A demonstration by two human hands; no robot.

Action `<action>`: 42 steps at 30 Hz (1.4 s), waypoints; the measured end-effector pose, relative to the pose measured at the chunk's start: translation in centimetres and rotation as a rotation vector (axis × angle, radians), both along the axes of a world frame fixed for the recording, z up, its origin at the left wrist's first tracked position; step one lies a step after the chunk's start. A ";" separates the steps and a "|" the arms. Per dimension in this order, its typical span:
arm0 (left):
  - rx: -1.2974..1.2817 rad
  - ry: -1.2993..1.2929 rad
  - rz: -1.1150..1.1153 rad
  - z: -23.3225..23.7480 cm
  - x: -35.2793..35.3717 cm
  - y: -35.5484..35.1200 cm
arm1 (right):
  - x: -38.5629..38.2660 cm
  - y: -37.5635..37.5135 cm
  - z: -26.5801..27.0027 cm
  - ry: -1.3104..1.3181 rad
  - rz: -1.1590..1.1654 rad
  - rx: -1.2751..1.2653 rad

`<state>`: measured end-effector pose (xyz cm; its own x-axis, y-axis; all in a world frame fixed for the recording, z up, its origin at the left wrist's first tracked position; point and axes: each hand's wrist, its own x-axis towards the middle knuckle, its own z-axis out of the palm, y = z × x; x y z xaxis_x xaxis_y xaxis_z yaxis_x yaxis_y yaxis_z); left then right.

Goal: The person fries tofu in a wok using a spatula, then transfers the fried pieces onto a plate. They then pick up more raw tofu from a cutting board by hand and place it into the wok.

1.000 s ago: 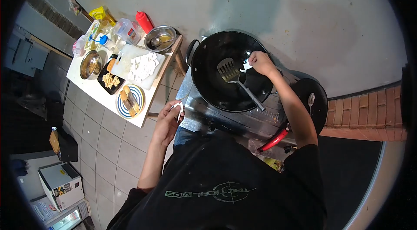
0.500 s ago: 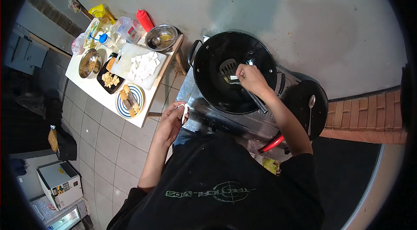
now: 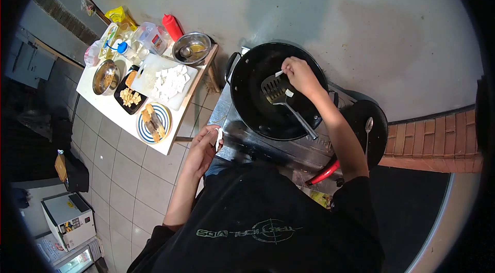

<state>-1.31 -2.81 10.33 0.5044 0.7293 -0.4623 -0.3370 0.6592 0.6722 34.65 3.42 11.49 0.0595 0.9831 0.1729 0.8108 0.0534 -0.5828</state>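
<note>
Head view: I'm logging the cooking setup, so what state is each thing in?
wok, sitting on the stove.
spatula, lying in the wok, not gripped.
right hand, over the wok, fingers pinching a white piece.
left hand, beside the stove, holding white pieces.
red bottle, upright, capped.
steel bowl, holds a spoon.
cutting board, covered with white cubes.

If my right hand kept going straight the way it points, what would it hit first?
Most likely the far inner side of the wok, just beyond the white piece pinched in the right hand. The spatula lies beside that line, not in it. Height above the rim is unclear.
</note>
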 end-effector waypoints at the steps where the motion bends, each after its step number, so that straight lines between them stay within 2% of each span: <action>1: -0.009 -0.006 0.006 0.1 0.0 0.0 | 0.0 0.7 0.3 -0.033 0.009 -0.011; 4: -0.015 -0.017 0.019 0.3 0.0 0.1 | -0.6 2.6 0.2 -0.179 0.081 -0.013; 11: -0.022 -0.037 0.074 -0.3 -1.0 0.0 | -1.0 5.1 -3.3 -0.243 0.196 0.052; 19: -0.019 -0.033 0.041 -0.7 -1.0 0.2 | -1.8 4.0 1.6 -0.215 0.103 -0.028; 22: 0.025 -0.010 0.009 0.8 -0.3 0.3 | -3.5 1.9 4.2 -0.178 0.182 0.006; 24: 0.049 0.023 0.011 1.7 -0.1 0.1 | -6.2 -0.9 7.1 0.056 0.247 -0.065; 28: 0.150 0.029 -0.058 2.8 0.8 0.7 | -11.0 -6.8 8.2 0.267 0.298 -0.058; 30: 0.209 0.011 -0.092 3.3 1.6 0.8 | -12.9 -8.8 9.6 0.452 0.218 -0.213; 31: 0.225 0.017 -0.107 3.2 1.9 0.8 | -13.7 -9.4 9.4 0.533 0.159 -0.174; 34: 0.311 0.108 -0.169 4.0 2.8 0.6 | -14.4 -10.4 7.8 0.666 -0.002 -0.307; 42: 0.386 0.136 -0.298 4.4 3.9 -0.1 | -14.6 -12.0 4.6 0.803 -0.070 -0.301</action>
